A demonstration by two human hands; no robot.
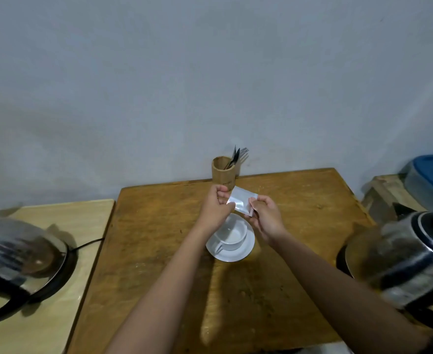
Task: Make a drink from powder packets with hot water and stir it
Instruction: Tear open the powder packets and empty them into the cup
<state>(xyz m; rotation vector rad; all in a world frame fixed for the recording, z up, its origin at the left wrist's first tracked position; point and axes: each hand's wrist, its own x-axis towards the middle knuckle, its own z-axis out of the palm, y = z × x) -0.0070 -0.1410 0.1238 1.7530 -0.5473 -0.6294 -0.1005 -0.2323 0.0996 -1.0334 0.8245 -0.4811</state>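
Single view: head-worn wide-angle camera, looking forward and steeply down from above the near edge of the wooden table [159,251]. Faces the grey wall [210,72], which fills the upper half. Both forearms reach from the lower edge towards mid-frame; margins bow.

The cup [232,232] sits on a saucer [232,254], before the utensil holder [223,171], between two kettles [18,261] [404,261].

Glossy foil packet [241,200], worn wooden table [159,226]
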